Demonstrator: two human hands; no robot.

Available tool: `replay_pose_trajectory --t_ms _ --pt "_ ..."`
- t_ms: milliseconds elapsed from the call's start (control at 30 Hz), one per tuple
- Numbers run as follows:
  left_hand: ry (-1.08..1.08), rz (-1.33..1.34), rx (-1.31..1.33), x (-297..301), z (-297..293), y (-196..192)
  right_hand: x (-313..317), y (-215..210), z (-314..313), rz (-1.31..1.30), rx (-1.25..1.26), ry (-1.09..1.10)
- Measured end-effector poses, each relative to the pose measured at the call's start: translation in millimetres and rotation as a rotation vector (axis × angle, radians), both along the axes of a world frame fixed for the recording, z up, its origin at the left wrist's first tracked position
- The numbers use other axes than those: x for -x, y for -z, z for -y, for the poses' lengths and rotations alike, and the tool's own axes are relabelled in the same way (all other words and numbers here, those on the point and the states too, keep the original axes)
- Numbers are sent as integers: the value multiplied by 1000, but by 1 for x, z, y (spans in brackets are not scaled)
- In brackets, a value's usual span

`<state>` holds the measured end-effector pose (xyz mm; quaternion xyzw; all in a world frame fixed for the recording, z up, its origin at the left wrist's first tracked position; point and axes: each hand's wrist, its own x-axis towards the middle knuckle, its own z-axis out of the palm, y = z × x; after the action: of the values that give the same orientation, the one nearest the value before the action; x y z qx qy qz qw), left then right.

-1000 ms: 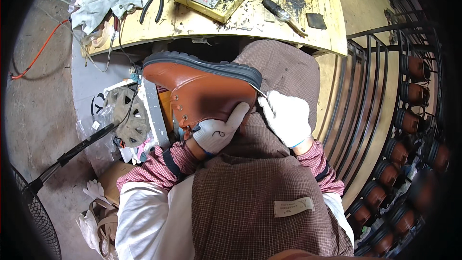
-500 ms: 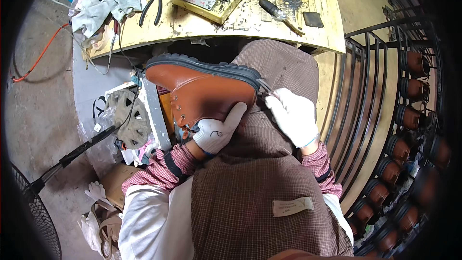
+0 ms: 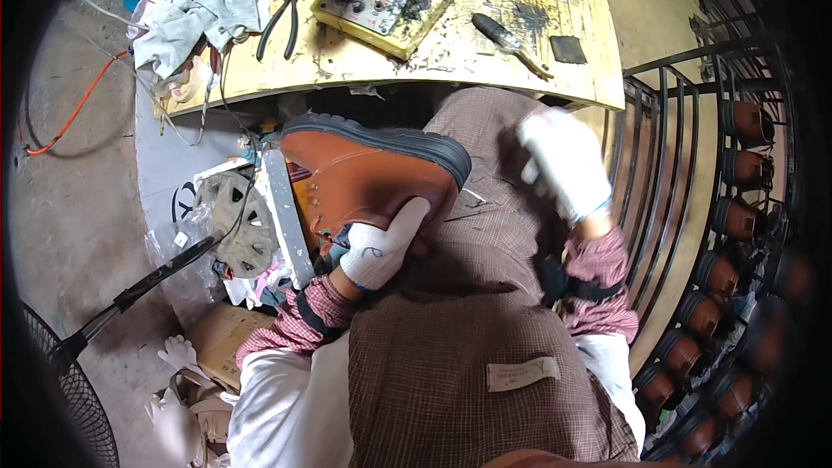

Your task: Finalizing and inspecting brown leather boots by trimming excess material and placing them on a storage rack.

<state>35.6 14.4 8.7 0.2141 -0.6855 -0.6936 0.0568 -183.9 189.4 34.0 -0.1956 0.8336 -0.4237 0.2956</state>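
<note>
A brown leather boot with a thick black sole lies tilted above my lap, its sole turned up and away and its toe to the left. My left hand, in a white knitted glove, is closed on the boot's upper, the thumb pressed along its side near the heel. Its other fingers are hidden behind the leather. My right hand, gloved too, is raised to the right of the heel, apart from the boot. It is smeared by motion, with fingers that look curled; whatever they hold is not visible.
On the yellow worktable ahead lie pliers, a stained control box, a black-handled tool and cloth gloves. A black rack with several brown boots stands right. A fan and a dusty grey wheel-like disc are left.
My right hand has pulled away from the heel, up and to the right. The thin metal tool seen at its fingertips earlier no longer shows. The boot has shifted slightly and tilted, still in my left hand.
</note>
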Motion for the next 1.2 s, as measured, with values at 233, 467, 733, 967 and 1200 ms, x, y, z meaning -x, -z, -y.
replay_pose_trajectory --t_ms 233,467,733,967,1200 --pt "-344 -58 -107 13 36 -28 137 35 15 -901 -532 8" --pt "-53 -121 1291 30 105 -47 151 35 107 -759 -213 71" --pt "-146 -128 1310 57 141 -59 224 83 131 -611 -140 154" --pt "-147 -98 1271 48 148 -56 216 60 154 -482 -288 33" --pt "80 -281 1135 22 106 -53 215 27 129 -510 -132 25"
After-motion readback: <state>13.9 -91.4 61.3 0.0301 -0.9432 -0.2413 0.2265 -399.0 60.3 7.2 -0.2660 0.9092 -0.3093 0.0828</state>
